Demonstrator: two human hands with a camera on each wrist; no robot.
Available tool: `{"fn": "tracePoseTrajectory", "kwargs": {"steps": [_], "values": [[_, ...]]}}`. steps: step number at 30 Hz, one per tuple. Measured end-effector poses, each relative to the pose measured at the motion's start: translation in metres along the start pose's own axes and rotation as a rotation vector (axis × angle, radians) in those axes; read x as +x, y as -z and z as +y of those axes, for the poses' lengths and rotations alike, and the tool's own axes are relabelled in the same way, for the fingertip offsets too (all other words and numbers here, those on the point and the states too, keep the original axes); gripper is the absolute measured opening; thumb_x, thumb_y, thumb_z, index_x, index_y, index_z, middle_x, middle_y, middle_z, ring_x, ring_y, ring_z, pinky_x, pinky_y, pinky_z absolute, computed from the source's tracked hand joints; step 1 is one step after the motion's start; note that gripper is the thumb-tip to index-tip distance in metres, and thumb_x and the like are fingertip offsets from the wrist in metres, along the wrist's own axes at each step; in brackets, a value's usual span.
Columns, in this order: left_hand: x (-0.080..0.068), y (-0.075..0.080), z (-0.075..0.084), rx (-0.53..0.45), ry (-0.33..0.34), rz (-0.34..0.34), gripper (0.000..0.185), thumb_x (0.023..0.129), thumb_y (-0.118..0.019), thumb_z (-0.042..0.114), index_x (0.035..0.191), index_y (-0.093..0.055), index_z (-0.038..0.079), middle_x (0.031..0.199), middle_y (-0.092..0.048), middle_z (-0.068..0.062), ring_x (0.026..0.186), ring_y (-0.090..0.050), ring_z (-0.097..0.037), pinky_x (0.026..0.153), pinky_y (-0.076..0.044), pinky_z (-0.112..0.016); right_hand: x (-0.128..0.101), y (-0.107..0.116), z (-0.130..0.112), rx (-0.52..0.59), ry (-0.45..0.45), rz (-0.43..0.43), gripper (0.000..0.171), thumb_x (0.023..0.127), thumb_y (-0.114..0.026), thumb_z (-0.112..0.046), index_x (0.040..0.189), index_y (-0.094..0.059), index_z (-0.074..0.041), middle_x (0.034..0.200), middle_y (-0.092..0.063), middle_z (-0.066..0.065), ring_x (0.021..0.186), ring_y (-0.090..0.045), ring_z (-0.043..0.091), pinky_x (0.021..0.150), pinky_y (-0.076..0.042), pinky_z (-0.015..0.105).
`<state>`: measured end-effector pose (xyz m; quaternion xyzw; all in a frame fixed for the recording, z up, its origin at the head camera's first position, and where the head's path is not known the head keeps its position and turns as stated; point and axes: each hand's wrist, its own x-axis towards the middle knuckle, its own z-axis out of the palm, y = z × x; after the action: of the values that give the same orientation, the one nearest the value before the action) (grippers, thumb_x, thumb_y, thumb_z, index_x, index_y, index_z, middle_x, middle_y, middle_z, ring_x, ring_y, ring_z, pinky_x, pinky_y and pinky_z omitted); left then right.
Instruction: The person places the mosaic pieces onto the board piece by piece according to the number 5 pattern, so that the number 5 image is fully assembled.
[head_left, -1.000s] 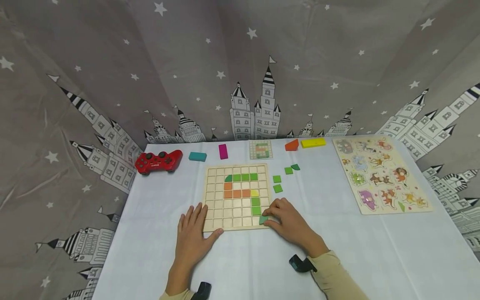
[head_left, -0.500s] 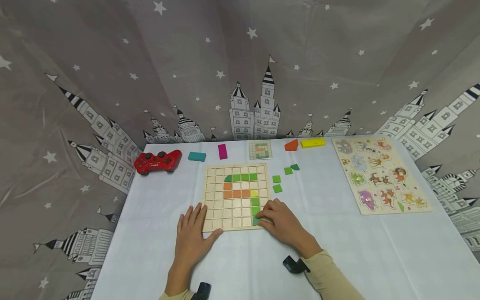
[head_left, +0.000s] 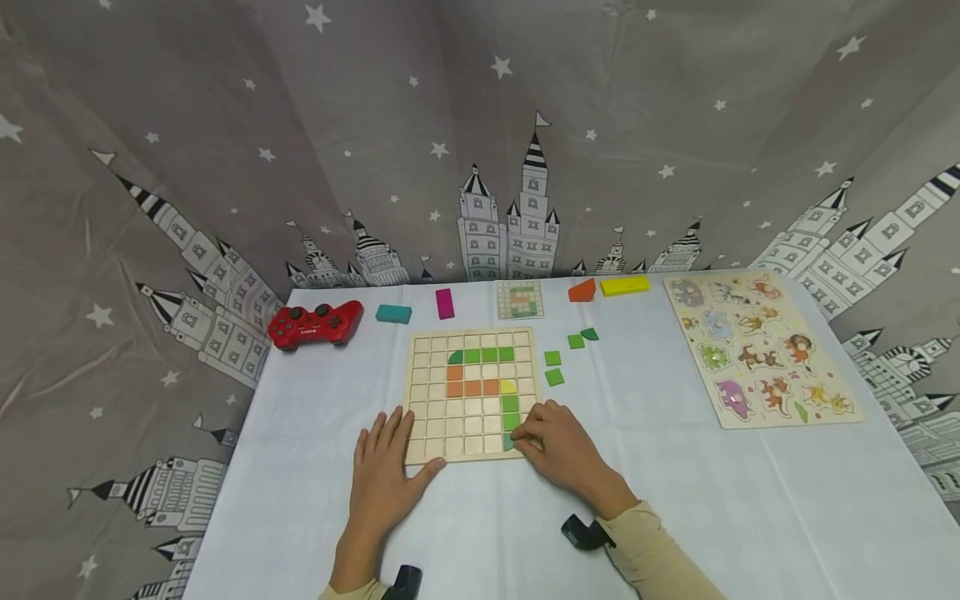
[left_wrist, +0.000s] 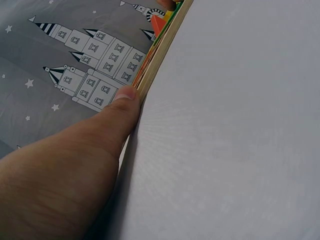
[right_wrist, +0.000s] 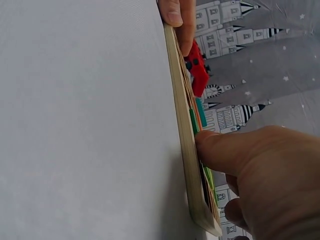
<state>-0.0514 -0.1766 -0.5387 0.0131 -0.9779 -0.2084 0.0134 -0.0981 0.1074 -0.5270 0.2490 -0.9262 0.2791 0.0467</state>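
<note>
A wooden grid board (head_left: 450, 417) lies on the white table, with green, orange and yellow tiles set in its squares. My left hand (head_left: 384, 467) lies flat at the board's near left corner, fingers straight and thumb against the front edge (left_wrist: 150, 70). My right hand (head_left: 558, 446) is at the near right corner, its fingertips pressing a dark green tile (head_left: 509, 442) into the bottom row. In the right wrist view the thumb (right_wrist: 220, 152) rests on the board's edge (right_wrist: 182, 135).
Loose green tiles (head_left: 554, 367) lie right of the board. A pattern card (head_left: 521, 299), red game controller (head_left: 316, 323), teal, magenta, orange and yellow blocks line the back edge. An animal puzzle board (head_left: 761, 350) sits at the right. A star-and-castle curtain surrounds the table.
My right hand has slid the dark green tile leftward from beside the board's corner onto the bottom row. The left hand has stayed put.
</note>
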Motion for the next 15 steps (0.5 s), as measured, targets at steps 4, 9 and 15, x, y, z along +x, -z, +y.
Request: {"fn": "tracePoseTrajectory", "kwargs": {"steps": [4, 9, 15], "values": [[0.000, 0.000, -0.001, 0.002, 0.004, -0.008, 0.099, 0.084, -0.072, 0.063, 0.159, -0.034, 0.011, 0.166, -0.032, -0.015, 0.156, -0.017, -0.041, 0.127, -0.008, -0.062, 0.000, 0.001, 0.002, 0.008, 0.006, -0.006, 0.006, 0.085, -0.083, -0.025, 0.090, -0.081, -0.024, 0.080, -0.056, -0.015, 0.074, -0.040, 0.002, 0.068, -0.033, 0.021], [0.000, 0.000, -0.002, 0.004, 0.001, -0.005, 0.099, 0.084, -0.071, 0.063, 0.159, -0.034, 0.011, 0.166, -0.032, -0.014, 0.157, -0.017, -0.041, 0.127, -0.008, -0.062, 0.004, 0.008, 0.010, 0.053, -0.007, -0.019, 0.006, 0.086, -0.082, -0.028, 0.090, -0.080, -0.024, 0.083, -0.057, -0.015, 0.076, -0.041, 0.003, 0.070, -0.036, 0.022], [0.000, 0.000, -0.001, -0.004, -0.008, 0.001, 0.099, 0.084, -0.071, 0.063, 0.159, -0.034, 0.011, 0.166, -0.032, -0.014, 0.157, -0.017, -0.041, 0.127, -0.008, -0.062, 0.020, 0.024, 0.040, 0.028, -0.148, -0.002, 0.016, 0.091, -0.078, -0.026, 0.105, -0.077, -0.019, 0.093, -0.061, -0.006, 0.088, -0.050, 0.011, 0.077, -0.047, 0.030]]}}
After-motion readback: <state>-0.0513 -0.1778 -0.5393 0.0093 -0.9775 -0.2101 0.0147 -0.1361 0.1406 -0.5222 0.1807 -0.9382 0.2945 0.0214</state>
